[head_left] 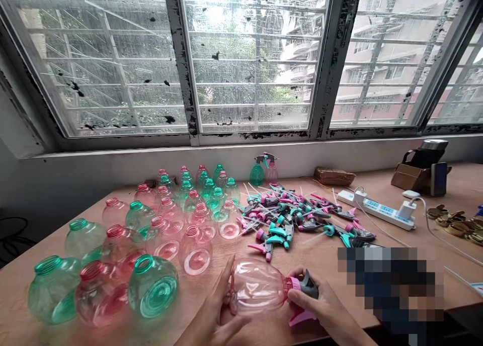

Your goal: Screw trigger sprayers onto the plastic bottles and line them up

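Near the front edge of the brown table (324,255) I see a clear pink, rounded plastic bottle (258,288) held sideways, long axis left-to-right: base by the loosely open left hand (211,313), neck at the right hand (320,303), which grips its pink-and-grey plastic trigger sprayer (308,285).

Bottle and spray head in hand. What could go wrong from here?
1. The pink bottle is held sideways, with the right hand at the spray head; the collar could sit crooked, and the thread's fit can't be seen.
2. The nearest green bottle stands beside the left hand; a sideways swing might tip it.
3. The loose spray heads overlap in a heap, so lifting one could drag others.
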The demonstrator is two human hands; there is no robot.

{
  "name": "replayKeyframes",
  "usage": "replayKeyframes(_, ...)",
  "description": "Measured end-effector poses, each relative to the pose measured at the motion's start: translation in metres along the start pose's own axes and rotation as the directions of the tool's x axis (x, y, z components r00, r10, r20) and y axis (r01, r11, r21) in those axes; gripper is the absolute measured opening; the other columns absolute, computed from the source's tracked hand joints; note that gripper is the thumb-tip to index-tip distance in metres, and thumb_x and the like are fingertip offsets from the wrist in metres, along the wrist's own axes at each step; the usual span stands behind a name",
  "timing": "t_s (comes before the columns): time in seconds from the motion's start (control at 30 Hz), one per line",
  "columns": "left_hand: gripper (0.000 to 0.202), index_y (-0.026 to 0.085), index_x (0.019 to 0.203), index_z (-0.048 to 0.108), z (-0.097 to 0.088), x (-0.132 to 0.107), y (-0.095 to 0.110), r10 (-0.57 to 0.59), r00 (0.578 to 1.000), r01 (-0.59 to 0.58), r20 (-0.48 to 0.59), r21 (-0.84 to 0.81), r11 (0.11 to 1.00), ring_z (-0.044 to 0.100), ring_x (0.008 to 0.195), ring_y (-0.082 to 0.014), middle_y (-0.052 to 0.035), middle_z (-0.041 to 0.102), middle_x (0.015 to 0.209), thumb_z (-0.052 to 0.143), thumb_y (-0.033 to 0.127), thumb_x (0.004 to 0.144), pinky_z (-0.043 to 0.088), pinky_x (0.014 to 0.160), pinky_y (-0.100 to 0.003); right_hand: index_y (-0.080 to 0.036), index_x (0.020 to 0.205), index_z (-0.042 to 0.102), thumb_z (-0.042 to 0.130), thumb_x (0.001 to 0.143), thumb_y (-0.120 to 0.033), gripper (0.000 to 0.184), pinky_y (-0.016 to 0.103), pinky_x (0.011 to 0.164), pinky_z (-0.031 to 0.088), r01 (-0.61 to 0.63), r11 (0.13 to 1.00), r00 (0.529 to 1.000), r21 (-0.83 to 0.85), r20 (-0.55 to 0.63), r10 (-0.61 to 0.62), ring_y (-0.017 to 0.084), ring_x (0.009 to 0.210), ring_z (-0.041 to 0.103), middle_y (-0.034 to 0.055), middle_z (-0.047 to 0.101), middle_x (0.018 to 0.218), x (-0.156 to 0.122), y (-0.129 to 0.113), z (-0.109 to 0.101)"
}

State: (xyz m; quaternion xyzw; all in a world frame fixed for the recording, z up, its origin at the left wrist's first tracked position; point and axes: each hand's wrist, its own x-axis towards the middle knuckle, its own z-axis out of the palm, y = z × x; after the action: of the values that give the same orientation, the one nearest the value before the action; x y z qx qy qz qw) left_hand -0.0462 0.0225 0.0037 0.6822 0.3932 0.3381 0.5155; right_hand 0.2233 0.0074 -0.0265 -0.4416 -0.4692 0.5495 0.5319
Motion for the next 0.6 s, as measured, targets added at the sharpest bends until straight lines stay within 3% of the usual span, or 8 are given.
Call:
replayKeyframes(0.1, 0.100, 0.028, 0.162, 0.006, 0.0014, 0.0012, -0.0043, -0.021, 1.000, 0.021, 0.005, -0.050, 0.999, 0.055, 0.128, -0.0327, -0.0098, 0.064, 0.133, 0.071, 0.042, 0.087, 0.042, 0.113, -0.042, -0.017, 0.090, 0.065, 0.087, 0.071, -0.048, 0.043, 0.029, 0.060, 0.053, 0.006, 1.000, 1.000, 0.017, -0.001, -0.006, 0.018, 0.062, 0.068, 0.0010, 0.073, 0.067, -0.0001, -0.0013, -0.0001)
replayKeyframes(0.17, 0.099, 0.031, 0.161, 0.009, 0.0013, 0.0017, -0.0037, -0.026, 1.000, 0.025, 0.000, -0.091, 0.996, 0.056, 0.124, -0.0316, -0.0090, 0.062, 0.135, 0.072, 0.045, 0.086, 0.046, 0.109, -0.040, -0.018, 0.092, 0.066, 0.087, 0.071, -0.048, 0.042, 0.030, 0.061, 0.055, 0.025, 1.000, 1.000, 0.010, 0.006, -0.025, 0.020, 0.064, 0.068, 0.0011, 0.072, 0.071, -0.0002, -0.0027, -0.0007)
replayKeyframes(0.27, 0.092, 0.032, 0.160, 0.016, 0.0002, 0.0023, 0.0005, -0.032, 0.999, 0.031, -0.009, -0.078, 0.996, 0.058, 0.115, -0.0286, -0.0086, 0.057, 0.137, 0.069, 0.051, 0.087, 0.047, 0.106, -0.038, -0.019, 0.095, 0.068, 0.086, 0.072, -0.046, 0.040, 0.032, 0.062, 0.057, 0.058, 0.997, 0.997, -0.046, 0.046, -0.056, 0.020, 0.067, 0.068, 0.0009, 0.070, 0.077, -0.0005, -0.0044, -0.0021)
replayKeyframes(0.4, 0.095, 0.031, 0.161, 0.011, 0.0001, 0.0035, 0.0037, -0.048, 0.999, 0.050, 0.018, -0.094, 0.994, 0.059, 0.103, -0.0257, -0.0077, 0.064, 0.117, 0.065, 0.058, 0.088, 0.049, 0.098, -0.036, -0.020, 0.099, 0.068, 0.086, 0.074, -0.042, 0.038, 0.031, 0.065, 0.058, 0.081, 0.992, 0.996, -0.097, 0.043, -0.077, 0.019, 0.073, 0.065, 0.0021, 0.069, 0.087, -0.0012, -0.0049, -0.0023)
replayKeyframes(0.6, 0.082, 0.031, 0.159, 0.023, 0.0008, 0.0046, 0.0015, -0.026, 1.000, 0.025, -0.009, -0.107, 0.994, 0.060, 0.103, -0.0254, -0.0063, 0.066, 0.110, 0.065, 0.051, 0.091, 0.047, 0.099, -0.037, -0.020, 0.097, 0.068, 0.086, 0.074, -0.039, 0.035, 0.030, 0.067, 0.058, 0.061, 0.996, 0.998, -0.070, 0.014, -0.060, 0.019, 0.077, 0.062, 0.0014, 0.068, 0.089, -0.0026, -0.0039, 0.0025)
